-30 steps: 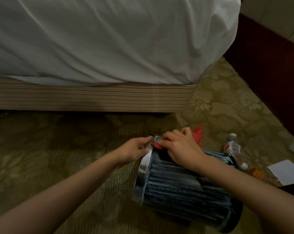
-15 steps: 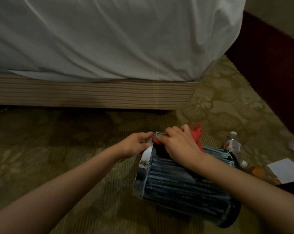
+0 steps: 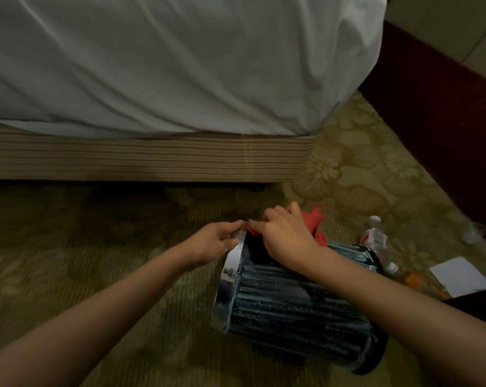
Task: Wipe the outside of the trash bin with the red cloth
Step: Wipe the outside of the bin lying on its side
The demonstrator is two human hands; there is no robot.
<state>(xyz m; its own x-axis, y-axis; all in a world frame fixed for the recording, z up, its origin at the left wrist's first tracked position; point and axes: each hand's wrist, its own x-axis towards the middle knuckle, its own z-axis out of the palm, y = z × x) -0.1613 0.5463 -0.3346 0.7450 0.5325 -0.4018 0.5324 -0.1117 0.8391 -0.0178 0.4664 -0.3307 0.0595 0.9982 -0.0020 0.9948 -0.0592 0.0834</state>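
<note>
A dark ribbed trash bin (image 3: 297, 311) lies on its side on the carpet, its shiny metal rim (image 3: 230, 272) turned to the left. My left hand (image 3: 213, 243) pinches that rim at its upper end. My right hand (image 3: 285, 234) grips the red cloth (image 3: 315, 222) and presses it on the bin's upper side just behind the rim. Most of the cloth is hidden under the hand; a red bunch sticks out behind the fingers.
A bed with a white sheet (image 3: 180, 65) and a striped base (image 3: 152, 157) fills the space ahead. Right of the bin lie a plastic bottle (image 3: 374, 237), a white paper (image 3: 459, 276) and an orange item (image 3: 413, 279). Dark wooden furniture (image 3: 445, 121) stands at the right.
Both hands stay at the bin's rim end. My right hand with the cloth has shifted a little toward the rim, and the view has tilted slightly.
</note>
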